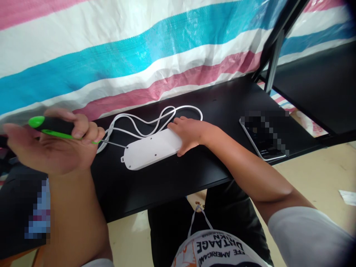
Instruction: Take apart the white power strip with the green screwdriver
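Power strip (144, 152) lies on the surface (167, 181), cable (186, 106) behind; left hand (65, 148) has fingers curled round a screwdriver (57, 126); right hand (191, 134) straddles the strip's right end, fingers holding it; apparently screw work, calling for a shaft (114, 144) aligned with the corner hole (127, 147); covered end hidden, tip's seating unclear.

Striped sheeting (155, 40) hangs behind a black table (191, 167).

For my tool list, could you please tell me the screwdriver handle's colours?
The screwdriver handle is black and green, in the head view.
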`<state>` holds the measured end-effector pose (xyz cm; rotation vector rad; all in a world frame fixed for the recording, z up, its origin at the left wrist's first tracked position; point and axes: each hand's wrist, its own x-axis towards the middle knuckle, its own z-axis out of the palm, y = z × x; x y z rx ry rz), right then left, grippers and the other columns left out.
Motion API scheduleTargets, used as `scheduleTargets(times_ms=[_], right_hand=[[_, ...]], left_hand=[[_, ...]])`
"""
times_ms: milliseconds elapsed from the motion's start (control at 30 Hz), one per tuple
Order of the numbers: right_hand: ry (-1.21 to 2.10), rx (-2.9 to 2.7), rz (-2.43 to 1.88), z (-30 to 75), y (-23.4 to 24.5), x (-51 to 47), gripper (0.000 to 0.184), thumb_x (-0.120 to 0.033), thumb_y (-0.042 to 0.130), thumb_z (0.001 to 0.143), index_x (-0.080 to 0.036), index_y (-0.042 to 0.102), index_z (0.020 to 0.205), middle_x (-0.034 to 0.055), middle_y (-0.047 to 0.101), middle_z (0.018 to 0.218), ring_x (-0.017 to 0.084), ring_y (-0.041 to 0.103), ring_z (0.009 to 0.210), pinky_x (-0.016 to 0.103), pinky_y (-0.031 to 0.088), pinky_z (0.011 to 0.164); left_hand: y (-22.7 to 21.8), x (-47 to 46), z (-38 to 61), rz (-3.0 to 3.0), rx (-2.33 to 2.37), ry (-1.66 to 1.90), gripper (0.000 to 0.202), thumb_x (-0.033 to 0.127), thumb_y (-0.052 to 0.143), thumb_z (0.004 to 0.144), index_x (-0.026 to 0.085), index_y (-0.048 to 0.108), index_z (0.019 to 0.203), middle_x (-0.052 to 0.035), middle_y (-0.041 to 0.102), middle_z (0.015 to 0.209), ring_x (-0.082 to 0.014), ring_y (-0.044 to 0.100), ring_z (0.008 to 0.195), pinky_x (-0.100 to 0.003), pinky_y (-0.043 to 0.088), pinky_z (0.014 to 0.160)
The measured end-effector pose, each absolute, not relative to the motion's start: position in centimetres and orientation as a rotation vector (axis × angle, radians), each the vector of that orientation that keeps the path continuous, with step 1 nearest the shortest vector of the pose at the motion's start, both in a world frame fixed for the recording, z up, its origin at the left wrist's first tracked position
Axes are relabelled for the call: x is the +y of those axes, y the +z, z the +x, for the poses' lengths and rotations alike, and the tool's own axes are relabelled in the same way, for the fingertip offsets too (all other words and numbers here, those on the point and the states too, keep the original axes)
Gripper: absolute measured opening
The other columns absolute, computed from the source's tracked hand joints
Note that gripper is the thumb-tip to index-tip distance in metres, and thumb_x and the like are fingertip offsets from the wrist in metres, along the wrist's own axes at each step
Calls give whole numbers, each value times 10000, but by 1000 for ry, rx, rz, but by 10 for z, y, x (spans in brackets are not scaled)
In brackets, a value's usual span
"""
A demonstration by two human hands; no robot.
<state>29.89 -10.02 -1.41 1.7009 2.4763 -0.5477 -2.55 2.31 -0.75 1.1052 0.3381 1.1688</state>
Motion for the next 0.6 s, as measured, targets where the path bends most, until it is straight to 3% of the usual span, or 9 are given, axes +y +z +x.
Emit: scheduleTargets(times_ms=[200, 433, 600], right_hand=[[-558, 2461, 1702, 299, -11, -101, 953, -507, 919, 715, -131, 512, 1490, 207, 574, 1465, 404, 536, 1329, 494, 549, 1027], [-553, 2482, 1704, 299, -14, -101, 946, -505, 931, 700, -118, 534, 1466, 203, 594, 1434, 402, 554, 1302, 488, 554, 1000], [-554, 2466, 1698, 299, -11, -101, 949, -498, 928, 722, -103, 520, 1483, 209, 579, 1458, 399, 543, 1320, 491, 557, 1011]], left_hand=[[-3, 19, -11, 1507, 224, 1206, 743, 848, 406, 987, 201, 745, 850, 7, 424, 570, -122, 371, 448, -272, 333, 411], [-5, 16, -8, 1405, 360, 1272, 865, 968, 318, 920, 199, 675, 745, 7, 415, 552, -109, 379, 416, -260, 369, 390], [-4, 8, -6, 1426, 408, 1313, 717, 881, 501, 942, 205, 674, 779, -27, 572, 696, -138, 519, 515, -277, 451, 437]])
